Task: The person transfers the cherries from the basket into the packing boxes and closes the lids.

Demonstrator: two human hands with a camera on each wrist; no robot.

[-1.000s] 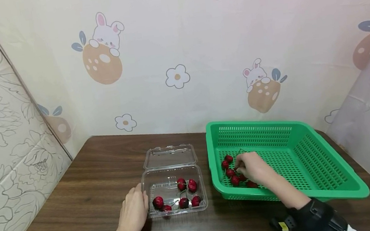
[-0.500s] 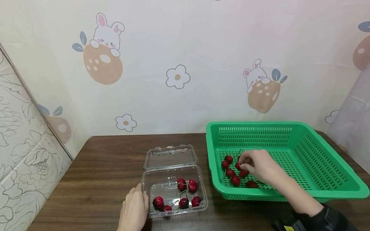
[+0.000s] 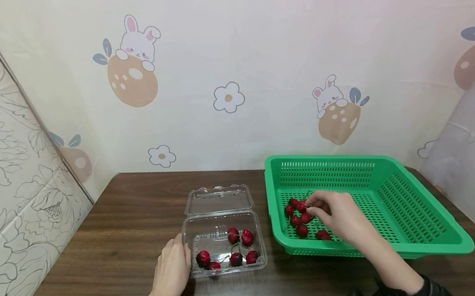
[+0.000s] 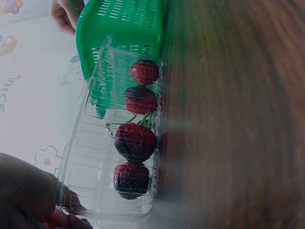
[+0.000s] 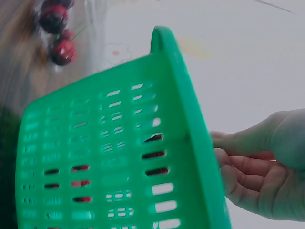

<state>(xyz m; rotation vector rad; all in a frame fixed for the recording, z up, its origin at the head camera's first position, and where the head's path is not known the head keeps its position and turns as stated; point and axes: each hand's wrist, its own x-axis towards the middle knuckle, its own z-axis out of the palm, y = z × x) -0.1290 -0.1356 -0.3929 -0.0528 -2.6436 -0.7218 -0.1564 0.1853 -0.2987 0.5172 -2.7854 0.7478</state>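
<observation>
My left hand [image 3: 171, 268] holds the left side of a clear plastic clamshell box [image 3: 227, 272], whose lid [image 3: 218, 201] lies open toward the back. Several dark red cherries [image 3: 203, 259] with green stems lie in it; in the left wrist view, cherries [image 4: 136, 142] show through its wall. Over the left part of a green basket [image 3: 407, 246], my right hand [image 3: 337, 212] pinches with thumb and fingertips at a cherry [image 3: 301, 206]. Another cherry [image 3: 306, 217] is close under the fingers. In the right wrist view the basket wall hides the fingertips of my right hand [image 5: 257, 174].
More cherries [image 3: 301, 231] lie at the basket's left end, with one cherry [image 3: 323, 235] nearer its front wall. Box and basket stand side by side on a dark wooden table [image 3: 101, 261]. A printed wall covering [image 3: 236, 133] hangs behind the table.
My right hand has drawn back, up and to the right, from the cherry pile, and two cherries near its fingers have shifted up and left. The left hand has stayed on the box.
</observation>
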